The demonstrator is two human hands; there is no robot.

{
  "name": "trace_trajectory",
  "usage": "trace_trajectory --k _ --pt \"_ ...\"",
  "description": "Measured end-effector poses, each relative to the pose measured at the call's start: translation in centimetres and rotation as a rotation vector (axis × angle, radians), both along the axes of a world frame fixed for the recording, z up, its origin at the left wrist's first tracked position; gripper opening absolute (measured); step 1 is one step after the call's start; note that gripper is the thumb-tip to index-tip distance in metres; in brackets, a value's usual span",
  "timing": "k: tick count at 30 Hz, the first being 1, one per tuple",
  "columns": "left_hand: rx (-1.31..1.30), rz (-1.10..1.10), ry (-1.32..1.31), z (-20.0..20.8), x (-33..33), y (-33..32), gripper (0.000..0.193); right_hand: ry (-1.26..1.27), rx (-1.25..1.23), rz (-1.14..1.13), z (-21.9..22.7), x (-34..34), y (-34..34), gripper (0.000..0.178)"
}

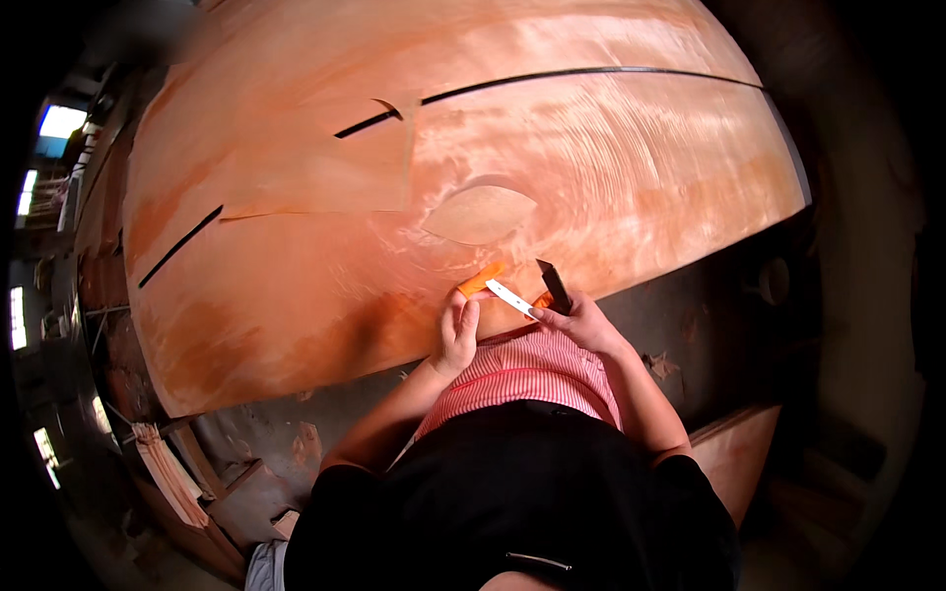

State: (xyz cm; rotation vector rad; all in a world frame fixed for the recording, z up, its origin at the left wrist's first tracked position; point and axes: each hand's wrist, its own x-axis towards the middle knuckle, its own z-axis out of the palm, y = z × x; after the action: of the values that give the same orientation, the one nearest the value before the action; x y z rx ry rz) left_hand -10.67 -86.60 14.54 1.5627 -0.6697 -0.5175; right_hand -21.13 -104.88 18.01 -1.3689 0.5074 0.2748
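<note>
Both my hands are close together over the near edge of a large reddish-brown wood veneer sheet [325, 266]. My left hand [458, 327] is closed on a small orange piece [482, 282], whose exact kind I cannot make out. A narrow white strip with dark dots [509, 297] runs from beside the orange piece to my right thumb. Pinched in my right hand [583, 323] are the strip's near end and a dark flat piece with a slanted tip [554, 286]. Another bit of orange shows by those fingers. Beyond my hands, a pale eye-shaped patch [480, 216] lies in the veneer.
Black strips, including a long one [591, 71], run across the veneer, and a small curled flap [388, 107] lifts near one. Below the sheet's near edge, scraps [306, 443] lie on the dark floor. A wooden panel [739, 455] stands at lower right.
</note>
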Motion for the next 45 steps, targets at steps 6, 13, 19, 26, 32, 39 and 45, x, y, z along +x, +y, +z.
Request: trace_trajectory --k 6,13,19,26,32,39,45 --pt "0.177 -0.029 -0.579 -2.1 3.7 -1.7 0.032 0.085 0.025 0.076 -2.1 -0.7 -2.6 0.019" --pt "0.566 -0.037 -0.77 -6.1 6.8 -7.0 0.044 0.078 0.05 -0.122 -4.0 -0.8 -7.2 0.019" --pt "0.534 -0.287 -0.738 -9.1 6.2 -12.0 0.063 0.056 -0.049 -0.271 -7.7 0.7 -9.0 0.019" --pt "0.543 -0.278 -0.747 -10.3 6.1 -13.0 0.069 0.14 -0.128 -0.383 -12.4 5.5 -8.8 0.017" --pt "0.51 -0.222 -0.69 -10.1 6.2 -13.3 0.072 0.229 -0.154 -0.41 -14.5 5.7 -8.5 0.017" --pt "0.712 -0.461 -0.949 -8.6 7.0 -15.2 0.071 0.315 -0.08 -0.368 -13.2 5.6 -9.1 0.018" --pt "0.753 -0.456 -0.967 -7.9 6.4 -15.3 0.064 0.325 -0.453 -0.098 -13.4 4.1 -10.3 0.018"
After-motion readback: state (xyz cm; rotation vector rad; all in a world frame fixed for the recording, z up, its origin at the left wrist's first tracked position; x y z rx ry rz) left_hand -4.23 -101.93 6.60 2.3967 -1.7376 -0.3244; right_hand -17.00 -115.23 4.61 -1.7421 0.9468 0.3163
